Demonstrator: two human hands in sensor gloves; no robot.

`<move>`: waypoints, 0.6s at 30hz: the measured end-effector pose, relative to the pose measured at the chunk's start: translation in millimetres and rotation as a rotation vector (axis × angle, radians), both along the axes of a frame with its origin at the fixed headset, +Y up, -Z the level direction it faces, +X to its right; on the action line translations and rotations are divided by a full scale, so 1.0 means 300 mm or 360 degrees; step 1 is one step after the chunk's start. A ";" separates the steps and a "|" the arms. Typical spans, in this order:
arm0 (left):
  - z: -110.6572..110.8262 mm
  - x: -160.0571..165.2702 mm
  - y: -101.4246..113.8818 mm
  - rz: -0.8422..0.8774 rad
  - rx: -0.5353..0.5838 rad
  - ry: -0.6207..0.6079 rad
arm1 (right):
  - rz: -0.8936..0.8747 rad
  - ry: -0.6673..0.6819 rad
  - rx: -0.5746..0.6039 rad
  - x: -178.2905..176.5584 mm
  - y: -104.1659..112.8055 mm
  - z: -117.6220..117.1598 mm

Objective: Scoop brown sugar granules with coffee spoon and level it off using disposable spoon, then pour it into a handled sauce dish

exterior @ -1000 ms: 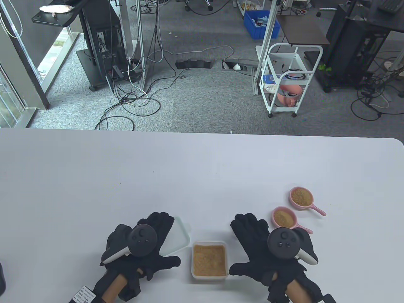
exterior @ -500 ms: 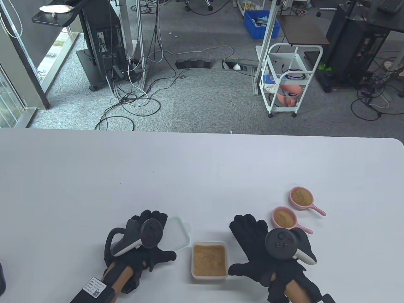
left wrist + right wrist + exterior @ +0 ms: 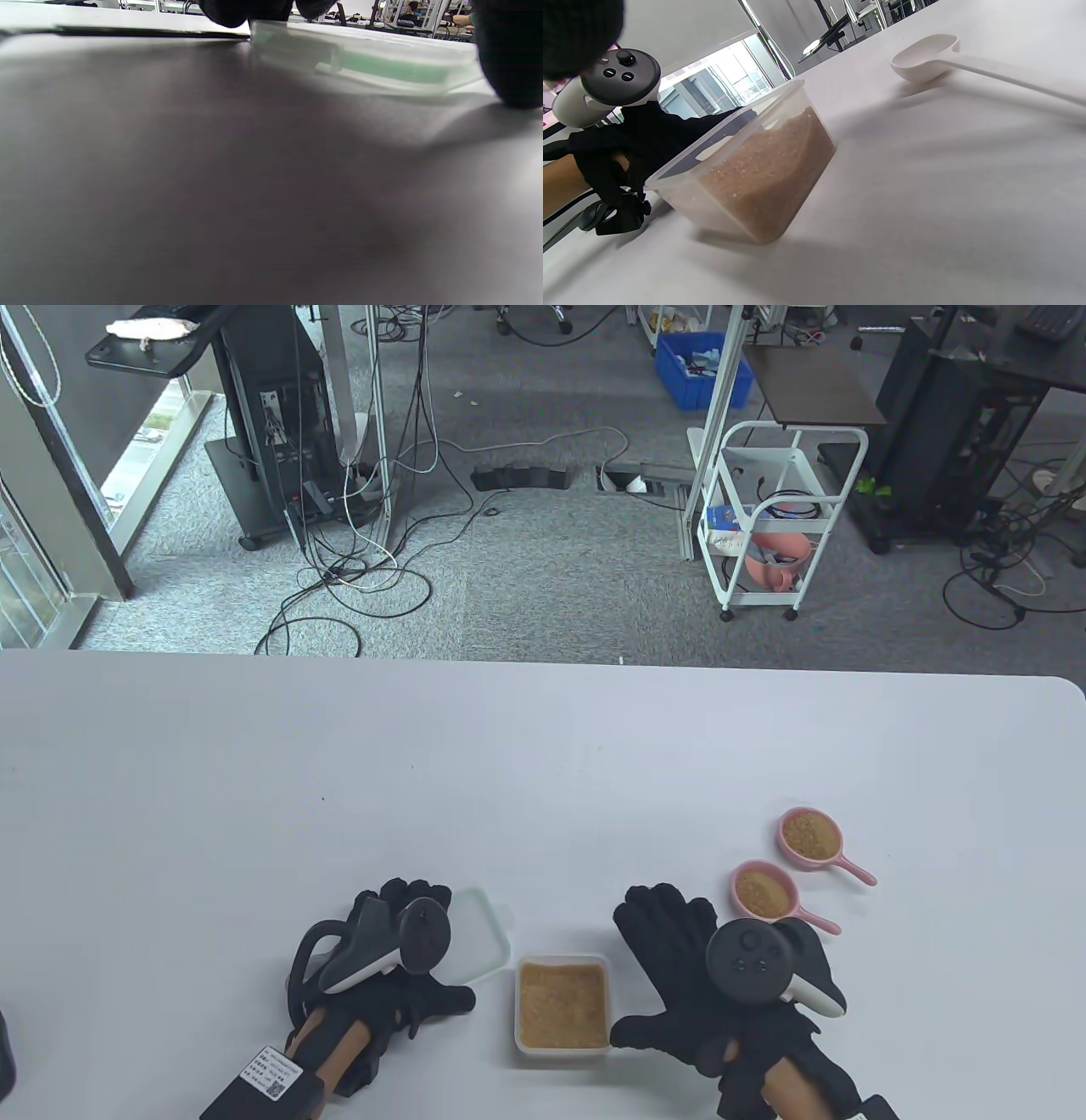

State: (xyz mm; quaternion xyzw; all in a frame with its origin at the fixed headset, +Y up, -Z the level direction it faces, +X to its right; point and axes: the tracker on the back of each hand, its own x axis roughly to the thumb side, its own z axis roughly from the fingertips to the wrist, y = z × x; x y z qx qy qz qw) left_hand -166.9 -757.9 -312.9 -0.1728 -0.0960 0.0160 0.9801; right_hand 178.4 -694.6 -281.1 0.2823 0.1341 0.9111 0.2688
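Note:
A clear tub of brown sugar stands near the table's front edge, between my hands. My right hand lies flat and spread on the table to the tub's right, holding nothing. In the right wrist view a white disposable spoon lies on the table beneath that hand; the table view hides it. My left hand is turned up on its side over the tub's green-rimmed lid. Its fingertips and thumb touch the lid's ends. No coffee spoon shows.
Two pink handled sauce dishes, both holding brown sugar, sit to the right of my right hand. The white table stretches bare beyond them. A dark object pokes in at the front left edge.
My left hand has rolled from flat onto its side over the lid and drawn slightly back. The lid, tub, dishes and right hand have stayed put.

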 end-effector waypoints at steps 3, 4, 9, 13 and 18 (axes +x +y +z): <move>0.000 0.001 0.006 0.0017 0.0014 0.0009 | 0.0006 0.0000 -0.0004 -0.002 -0.001 0.000; 0.000 0.001 0.007 0.0026 0.0018 0.0009 | 0.0009 -0.0001 -0.0004 -0.002 -0.001 0.000; -0.001 0.004 0.006 0.0062 0.0049 0.0010 | 0.0016 -0.0004 -0.0007 -0.002 -0.002 0.000; 0.004 0.011 0.007 0.0057 0.0095 -0.0005 | 0.0018 -0.0005 -0.0007 -0.002 -0.003 0.000; 0.008 0.016 0.010 0.0043 0.0135 -0.0022 | 0.0023 -0.0009 -0.0011 -0.001 -0.004 -0.002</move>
